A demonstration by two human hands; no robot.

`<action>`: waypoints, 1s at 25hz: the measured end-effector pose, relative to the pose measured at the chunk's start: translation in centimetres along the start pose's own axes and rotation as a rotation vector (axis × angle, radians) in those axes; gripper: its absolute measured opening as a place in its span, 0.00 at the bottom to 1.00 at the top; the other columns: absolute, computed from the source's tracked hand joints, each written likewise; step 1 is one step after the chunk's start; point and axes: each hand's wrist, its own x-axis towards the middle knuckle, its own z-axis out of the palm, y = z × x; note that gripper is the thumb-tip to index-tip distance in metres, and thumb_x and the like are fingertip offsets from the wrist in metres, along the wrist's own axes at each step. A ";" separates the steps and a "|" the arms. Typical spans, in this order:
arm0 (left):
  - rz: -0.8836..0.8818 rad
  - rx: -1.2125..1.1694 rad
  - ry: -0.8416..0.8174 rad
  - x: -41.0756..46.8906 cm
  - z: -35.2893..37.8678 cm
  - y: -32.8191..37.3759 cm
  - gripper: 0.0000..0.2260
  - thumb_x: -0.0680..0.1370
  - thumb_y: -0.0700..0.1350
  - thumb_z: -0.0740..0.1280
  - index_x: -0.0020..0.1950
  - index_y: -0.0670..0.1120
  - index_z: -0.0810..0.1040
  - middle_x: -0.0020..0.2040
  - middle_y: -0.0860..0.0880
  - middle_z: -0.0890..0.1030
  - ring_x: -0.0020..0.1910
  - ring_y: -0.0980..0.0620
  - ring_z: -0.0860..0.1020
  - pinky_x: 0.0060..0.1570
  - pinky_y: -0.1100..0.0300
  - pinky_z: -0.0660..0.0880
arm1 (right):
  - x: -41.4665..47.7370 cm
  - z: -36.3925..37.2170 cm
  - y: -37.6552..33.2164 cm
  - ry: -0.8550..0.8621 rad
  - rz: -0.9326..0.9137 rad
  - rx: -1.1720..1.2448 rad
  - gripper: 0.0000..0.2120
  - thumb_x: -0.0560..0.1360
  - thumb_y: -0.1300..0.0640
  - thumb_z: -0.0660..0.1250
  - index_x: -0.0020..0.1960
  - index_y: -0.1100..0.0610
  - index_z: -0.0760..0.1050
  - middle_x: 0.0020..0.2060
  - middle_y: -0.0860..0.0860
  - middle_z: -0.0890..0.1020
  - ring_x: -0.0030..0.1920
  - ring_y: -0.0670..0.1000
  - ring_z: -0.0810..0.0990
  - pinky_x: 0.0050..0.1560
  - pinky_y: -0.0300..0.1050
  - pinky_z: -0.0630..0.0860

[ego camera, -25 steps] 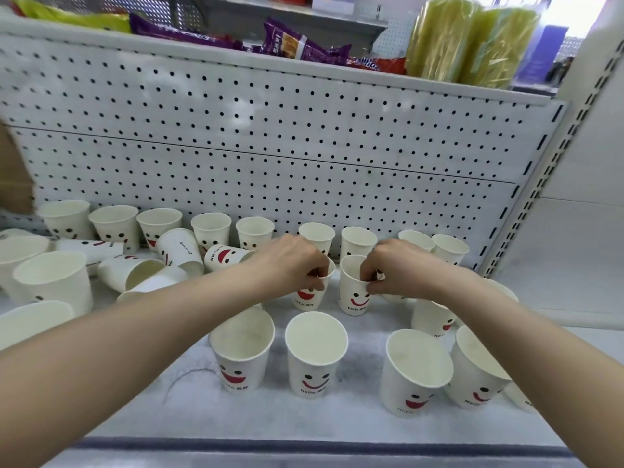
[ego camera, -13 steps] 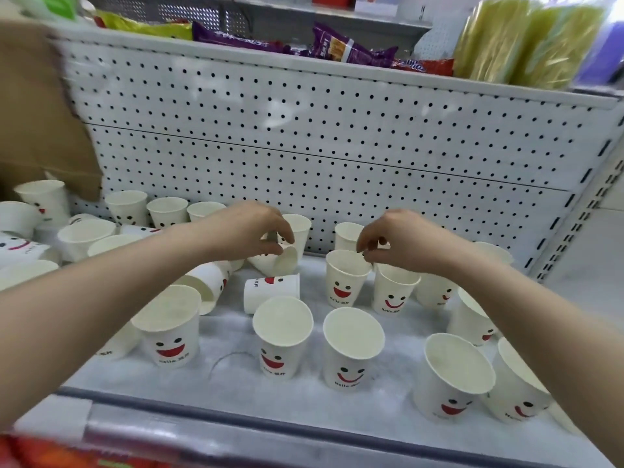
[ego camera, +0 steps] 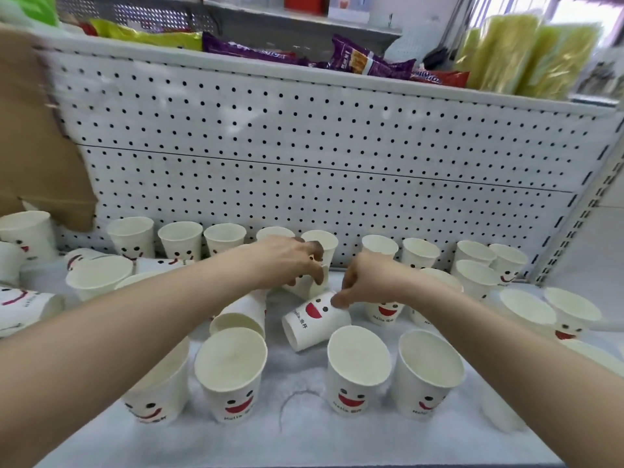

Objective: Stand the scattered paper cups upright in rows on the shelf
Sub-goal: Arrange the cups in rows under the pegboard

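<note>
White paper cups with red smiley faces cover the shelf (ego camera: 304, 434). A back row (ego camera: 180, 239) stands upright along the pegboard, and a front row (ego camera: 359, 369) stands near the edge. My left hand (ego camera: 287, 261) is closed around a tilted cup (ego camera: 304, 287) in the middle, mostly hidden by its fingers. Just in front lies a cup on its side (ego camera: 314, 320), face up. My right hand (ego camera: 368, 282) pinches that cup's base end with thumb and curled fingers. Another cup (ego camera: 239, 315) lies tipped under my left forearm.
More cups lie on their sides at the far left (ego camera: 27, 309), and upright ones crowd the right (ego camera: 476, 276). Brown cardboard (ego camera: 33, 146) hangs at the left. The pegboard back wall (ego camera: 304, 163) rises behind, with snack packets (ego camera: 364, 59) on the shelf above.
The view shifted right. My left hand has brought its tilted cup toward the middle. My right hand left the upright cup it was touching and dropped onto the lying cup.
</note>
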 end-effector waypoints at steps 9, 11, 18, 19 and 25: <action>0.002 -0.160 0.199 -0.7 -0.7 -3.1 0.05 0.74 0.50 0.71 0.49 0.56 0.82 0.64 0.54 0.71 0.64 0.52 0.68 0.48 0.51 0.76 | -2.3 -1.1 0.7 0.250 -0.191 -0.097 0.03 0.72 0.53 0.73 0.45 0.50 0.84 0.40 0.43 0.83 0.43 0.45 0.75 0.41 0.31 0.69; -0.028 -0.231 0.248 -0.9 -0.8 -3.3 0.05 0.74 0.51 0.71 0.49 0.55 0.83 0.62 0.55 0.74 0.62 0.52 0.69 0.50 0.50 0.75 | -2.5 -0.9 1.2 0.231 -0.271 -0.183 0.04 0.72 0.54 0.73 0.47 0.48 0.84 0.41 0.41 0.82 0.47 0.45 0.72 0.48 0.38 0.70; -0.122 -0.331 0.205 0.2 0.7 -0.9 0.04 0.73 0.52 0.71 0.44 0.52 0.82 0.39 0.54 0.81 0.39 0.51 0.76 0.40 0.53 0.76 | -1.8 -0.1 2.8 0.137 -0.322 -0.218 0.07 0.72 0.55 0.72 0.47 0.45 0.83 0.42 0.40 0.81 0.49 0.44 0.69 0.51 0.46 0.73; -0.117 -0.308 0.195 0.2 0.7 -0.6 0.04 0.73 0.52 0.71 0.44 0.52 0.82 0.37 0.54 0.81 0.38 0.51 0.75 0.40 0.53 0.75 | -1.7 -0.2 3.0 0.145 -0.331 -0.206 0.07 0.71 0.55 0.73 0.47 0.45 0.83 0.42 0.40 0.81 0.49 0.43 0.69 0.51 0.45 0.73; -0.172 -0.341 0.173 -0.3 0.5 -0.6 0.08 0.71 0.56 0.72 0.47 0.54 0.83 0.41 0.55 0.82 0.42 0.53 0.77 0.42 0.53 0.76 | -1.5 -0.4 3.2 0.140 -0.398 -0.223 0.06 0.72 0.51 0.73 0.48 0.44 0.82 0.42 0.40 0.79 0.47 0.41 0.66 0.48 0.41 0.72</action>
